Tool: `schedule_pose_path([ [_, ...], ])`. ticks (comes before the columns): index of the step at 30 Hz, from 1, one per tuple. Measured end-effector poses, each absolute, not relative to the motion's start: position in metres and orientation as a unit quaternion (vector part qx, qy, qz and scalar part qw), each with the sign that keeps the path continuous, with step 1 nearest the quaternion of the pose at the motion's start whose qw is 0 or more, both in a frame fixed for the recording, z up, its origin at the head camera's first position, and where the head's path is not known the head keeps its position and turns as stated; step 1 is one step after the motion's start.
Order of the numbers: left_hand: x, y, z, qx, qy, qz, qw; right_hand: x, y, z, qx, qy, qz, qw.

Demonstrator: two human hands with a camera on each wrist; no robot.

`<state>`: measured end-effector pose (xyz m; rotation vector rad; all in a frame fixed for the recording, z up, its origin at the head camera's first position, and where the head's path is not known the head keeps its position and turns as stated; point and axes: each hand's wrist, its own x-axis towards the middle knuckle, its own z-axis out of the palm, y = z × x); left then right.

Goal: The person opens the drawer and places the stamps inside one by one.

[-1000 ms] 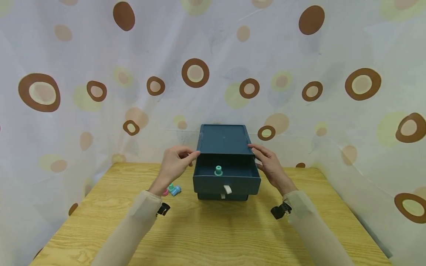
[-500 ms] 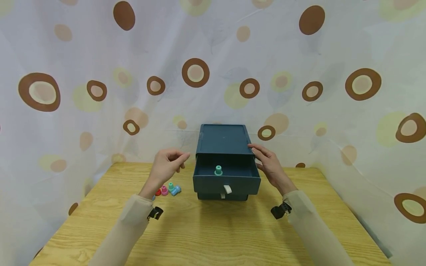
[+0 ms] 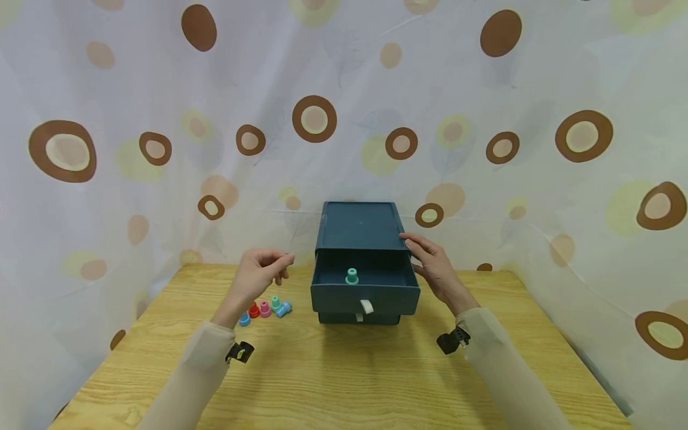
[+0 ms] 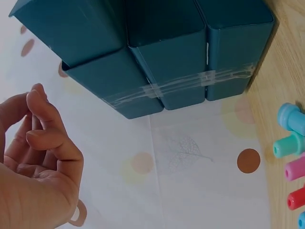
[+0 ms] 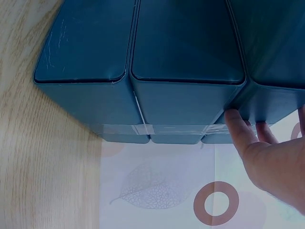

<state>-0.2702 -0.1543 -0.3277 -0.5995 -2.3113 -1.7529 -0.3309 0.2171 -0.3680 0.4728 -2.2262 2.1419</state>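
**Ana:** Fingers first, please. How are they lying?

**Ben:** Fingers of the left hand are hanging loosely curled in the air, thumb near the forefinger, pinching nothing. The right hand is lying flat, fingers straight and together, pressing against the right side of the box at its top front corner. The right wrist view is showing those fingertips touching the blue wall.

**Ana:** Starting nearest the person, what is lying where?

**Ben:** Closest is the table. Further in, just below and slightly right of the left hand, a short row of small pegs is lying on the wood: blue, red, pink, teal and light blue. They are standing apart from the box, off its left front corner.

**Ana:** Which hand is nearer to them?

**Ben:** The left one, by far. It is hovering just above them, fingertips pointing right toward the box, so the pegs are lying below the palm. The right hand is sitting on the far side of the box from them.

**Ana:** And the box?

**Ben:** It is sitting mid-table, its long axis running away from the person. Its upper drawer is standing pulled out toward the person, with one teal peg standing upright inside. The lower drawer is looking closed. Behind everything, a spotted curtain is hanging.
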Motion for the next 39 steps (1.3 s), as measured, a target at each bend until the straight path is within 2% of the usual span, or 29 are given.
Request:
schedule_pose_path([
  [9,-0.289,-0.179,-0.360,-0.183,-0.793,-0.577,0.072,-0.331,0.217,-0.369,0.147,-0.714,0.684,0.007],
  [19,-0.291,-0.197,-0.376,-0.134,-0.814,-0.563,0.053,-0.331,0.218,-0.370,0.149,-0.714,0.684,0.015],
  [28,-0.293,-0.209,-0.389,-0.131,-0.813,-0.565,0.052,-0.331,0.218,-0.369,0.142,-0.717,0.682,0.014],
  [39,-0.293,-0.222,-0.398,-0.111,-0.841,-0.529,0.013,-0.331,0.217,-0.369,0.142,-0.717,0.682,0.011],
])
